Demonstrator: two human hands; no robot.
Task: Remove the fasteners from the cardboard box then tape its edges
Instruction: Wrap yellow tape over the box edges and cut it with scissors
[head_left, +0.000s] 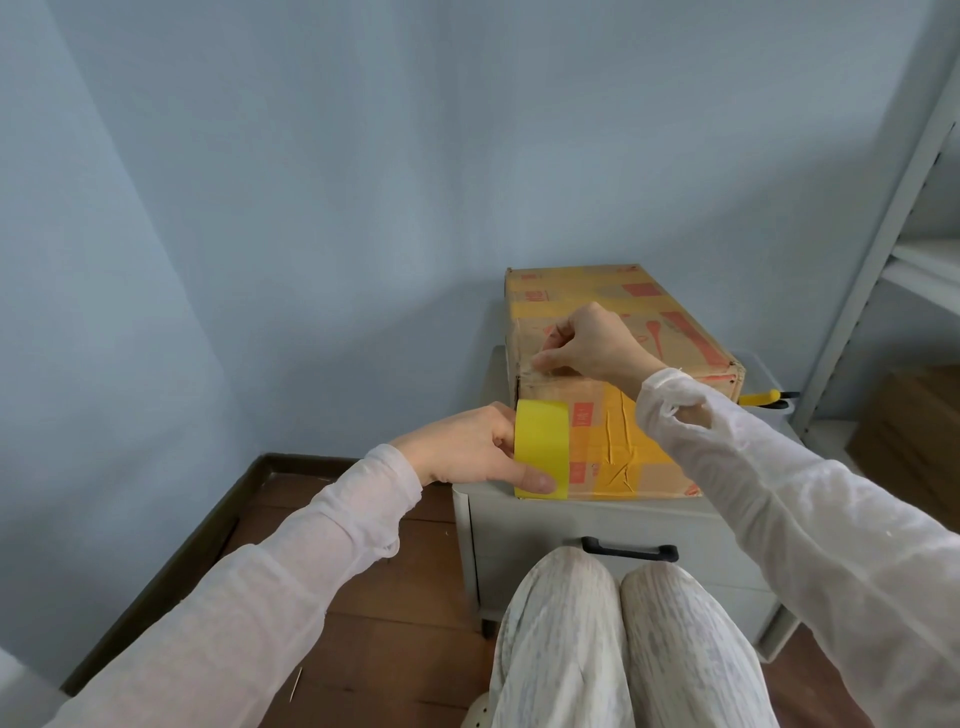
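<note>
The cardboard box (613, 447) sits on a grey drawer cabinet (545, 525). The left hand (467, 447) grips a yellow tape roll (543, 447), fingers and thumb curled round it, holding it against the box's front left corner. The right hand (592, 343), fingers curled, pinches thumb and forefinger together on the box's top front edge above the roll, and a yellow-handled tool (761, 397) lies just behind the box's right end.

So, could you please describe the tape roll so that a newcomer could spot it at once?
Find the grey drawer cabinet by the blue wall; a cardboard box lies on top. At the box's near left corner, the left hand holds the tape roll against it. It is plain bright yellow, unlike the duller, wrinkled strips on the box.
</note>
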